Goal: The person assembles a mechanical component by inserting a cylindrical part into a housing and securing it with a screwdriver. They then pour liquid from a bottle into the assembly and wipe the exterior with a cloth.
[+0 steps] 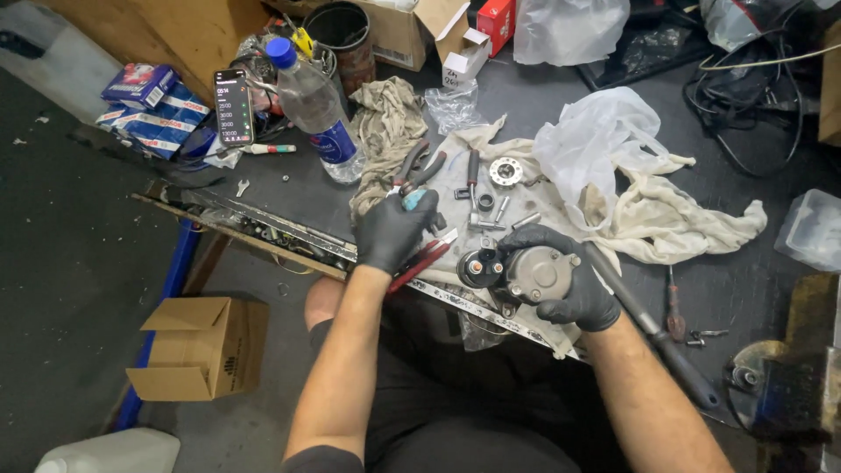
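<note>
floor (61, 289): dark, bare concrete | workbench (736, 289): dark top, cluttered | cardboard box (203, 346) on floor | light: even

Small starter motor (526, 273), grey metal housing with a black cylindrical solenoid alongside, lying on its side at the table's near edge on a dirty pale cloth, cupped from above and the right by a black-gloved right hand (569, 280). Round end faces pointing toward the near edge, two studs showing on the black end. Just to its left, red-handled pliers (422, 261) lying slantwise under a black-gloved left hand (394, 229), handles poking out toward the near edge.
</note>
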